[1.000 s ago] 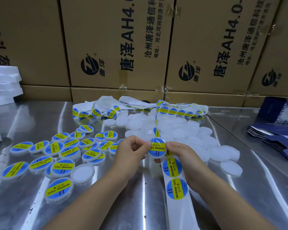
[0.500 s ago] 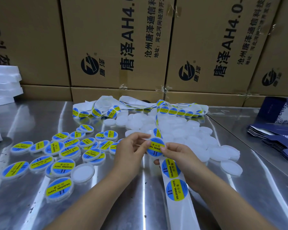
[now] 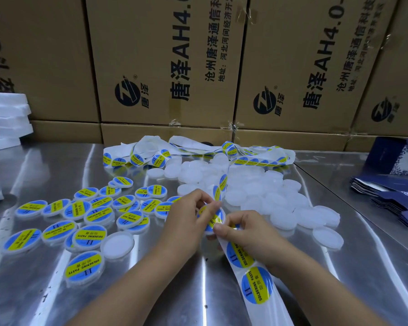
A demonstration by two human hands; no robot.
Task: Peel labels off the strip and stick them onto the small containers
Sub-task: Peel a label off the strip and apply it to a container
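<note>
The label (image 3: 210,220) lay on top of a small container (image 3: 223,214) held up between both hands, probably so it could be smoothed flat without the container sliding. The left hand (image 3: 189,215) was curled round the container, thumb and fingers clamped on it. The right hand (image 3: 245,234) pressed its thumb on the label's near edge. Its curled fingers seemed to hold the strip (image 3: 252,278), which ran out beneath that wrist towards the person, keeping the next labels close. The labelled containers (image 3: 90,234) lay spread left of the left hand, likely set aside as done. The bare containers (image 3: 257,184) were heaped just beyond both hands, ready to grab, on the steel table (image 3: 151,290).
</note>
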